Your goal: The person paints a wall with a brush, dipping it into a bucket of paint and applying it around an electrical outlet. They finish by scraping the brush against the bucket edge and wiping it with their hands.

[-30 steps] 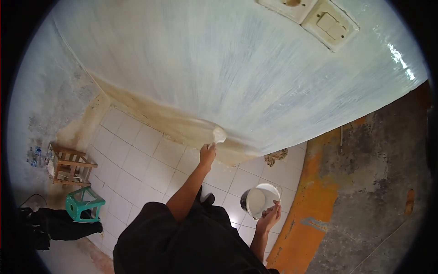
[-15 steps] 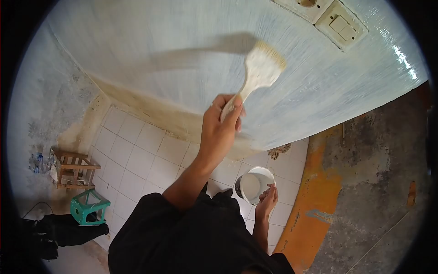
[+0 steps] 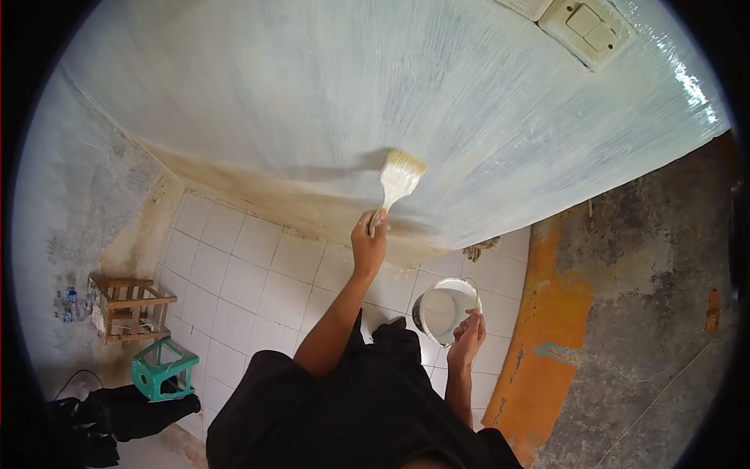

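My left hand (image 3: pixel 369 244) is closed round the handle of a wide, paint-coated brush (image 3: pixel 401 178). The brush points up, its pale bristles at or close to the lower part of the whitish-blue wall (image 3: pixel 273 102); whether they touch is hard to tell. Lower right, my right hand (image 3: pixel 467 338) grips the rim or handle of a white bucket (image 3: pixel 469 291), its fingers partly hidden. White liquid shows inside the bucket, and dark marks run along its outer side.
A wooden rack (image 3: pixel 133 301) and a green stool (image 3: pixel 164 369) stand at the left beside dark cloth (image 3: pixel 133 410). White tiles (image 3: pixel 258 242) cover the floor. A switch plate (image 3: pixel 587 31) is at the upper right, above an orange and grey surface (image 3: pixel 558 391).
My left hand and the brush have moved down and slightly left, farther from the camera. The bucket in my right hand sits slightly further right in view.
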`<action>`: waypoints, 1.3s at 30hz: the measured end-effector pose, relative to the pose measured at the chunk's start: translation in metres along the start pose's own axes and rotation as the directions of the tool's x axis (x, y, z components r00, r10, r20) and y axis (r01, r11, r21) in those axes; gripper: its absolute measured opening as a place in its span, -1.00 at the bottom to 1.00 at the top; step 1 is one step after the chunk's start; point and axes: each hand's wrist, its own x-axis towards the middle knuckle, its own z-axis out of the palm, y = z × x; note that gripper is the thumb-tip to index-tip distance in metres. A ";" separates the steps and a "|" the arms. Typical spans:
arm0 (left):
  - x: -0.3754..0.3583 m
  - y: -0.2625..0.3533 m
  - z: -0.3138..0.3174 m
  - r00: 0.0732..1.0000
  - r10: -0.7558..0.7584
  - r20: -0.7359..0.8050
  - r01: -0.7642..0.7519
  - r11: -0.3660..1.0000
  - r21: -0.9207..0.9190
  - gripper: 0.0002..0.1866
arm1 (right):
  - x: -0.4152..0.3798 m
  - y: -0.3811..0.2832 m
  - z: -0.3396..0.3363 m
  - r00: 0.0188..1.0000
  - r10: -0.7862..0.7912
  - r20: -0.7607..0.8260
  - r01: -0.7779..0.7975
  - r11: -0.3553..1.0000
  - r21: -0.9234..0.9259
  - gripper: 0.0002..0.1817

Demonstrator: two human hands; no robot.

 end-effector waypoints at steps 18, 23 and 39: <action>0.019 -0.051 -0.032 0.928 -0.346 -0.139 0.329 0.935 -0.131 -0.69 | 0.001 0.010 -0.002 1.000 0.022 0.021 -0.022 1.000 -0.007 -0.75; 0.001 0.078 -0.031 0.963 -0.263 -0.058 0.241 0.937 -0.252 -0.71 | -0.005 0.015 0.007 0.999 0.007 0.046 -0.006 1.000 -0.019 -0.75; 0.051 0.223 -0.042 0.944 0.329 0.010 -0.317 0.916 -0.246 -0.69 | -0.015 0.021 0.006 0.993 0.010 0.121 -0.006 0.999 -0.035 -0.75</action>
